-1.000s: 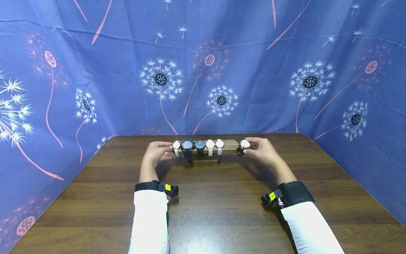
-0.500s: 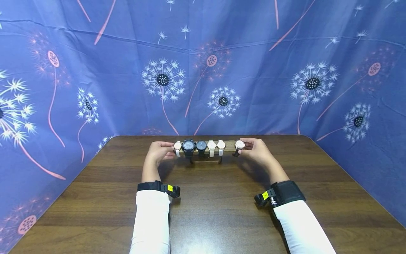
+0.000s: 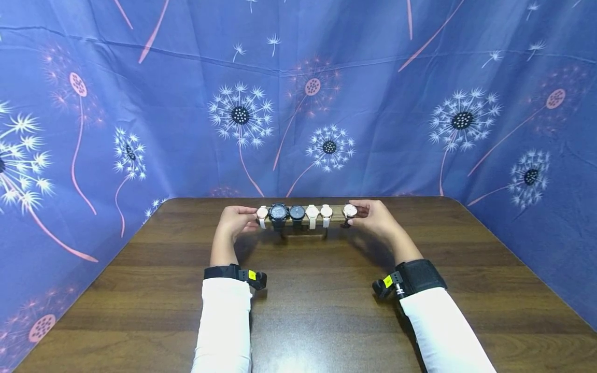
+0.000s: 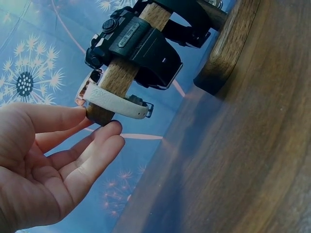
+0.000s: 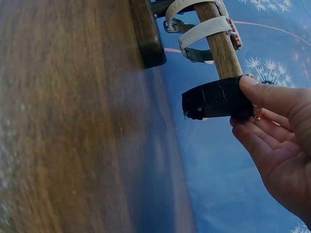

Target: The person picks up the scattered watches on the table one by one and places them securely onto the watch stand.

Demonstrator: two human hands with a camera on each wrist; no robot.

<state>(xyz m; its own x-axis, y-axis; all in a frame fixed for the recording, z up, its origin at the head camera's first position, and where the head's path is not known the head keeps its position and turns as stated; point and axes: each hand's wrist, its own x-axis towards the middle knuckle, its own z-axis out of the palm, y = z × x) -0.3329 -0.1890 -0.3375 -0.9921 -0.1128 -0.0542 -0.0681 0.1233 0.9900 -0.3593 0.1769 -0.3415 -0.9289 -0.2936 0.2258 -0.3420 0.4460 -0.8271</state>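
A wooden watch stand [image 3: 338, 213] at the back of the table carries a row of watches on its raised bar. My left hand [image 3: 232, 223] pinches the bar's left end between thumb and fingertips, beside a white-strapped watch [image 4: 119, 101]. At the other end, my right hand [image 3: 377, 220] grips a watch with a black strap [image 5: 214, 99] by its pale, rose-gold-rimmed case [image 3: 350, 210]. The strap is a closed loop, and the bar's right end runs into it. A gap of bare bar separates it from the nearest white-strapped watch [image 5: 206, 30].
Two black watches, a chunky one [image 3: 279, 212] and a plainer one [image 3: 297, 213], sit left of a cream-strapped watch [image 3: 312, 212]. The stand's wooden base [image 4: 221, 58] lies on the brown table [image 3: 308, 290]. Behind hangs a blue dandelion-print cloth [image 3: 382, 119].
My right hand has moved left with the black-strapped watch, from beyond the bar's right end to over it. My left hand has kept its pinch on the bar's end.
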